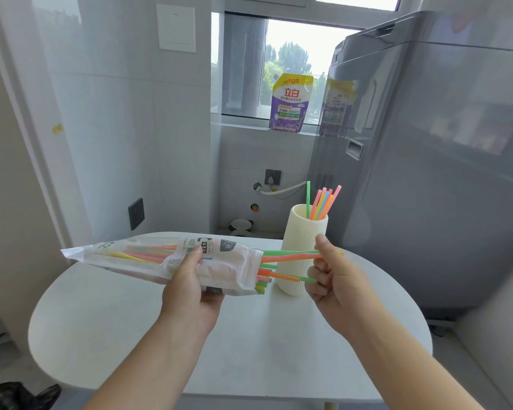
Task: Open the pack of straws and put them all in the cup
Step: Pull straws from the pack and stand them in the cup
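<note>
Oval table [131, 335], ribbed cup [297, 238], crinkly pack [131, 257], straws [290, 254]

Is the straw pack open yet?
Open: coloured straws stick out of the pack at the end nearest the cup, where the right hand pinches a few.

The pack [166, 255] is thin, glossy plastic film, clear in parts and milky white where it is printed, creased and crinkled, and the straws [290, 253] are smooth plastic with a faint sheen. The cup [296, 235] looks like cream plastic, matt, with fine upright ribs all round its wall, and the surface [249, 335] is smooth, matt and white. The washer [427, 173] has a glossy grey shell that mirrors the room, the wall [116, 128] is shiny pale tile or panel, and the pouch [290, 105] is glossy printed plastic.
</note>
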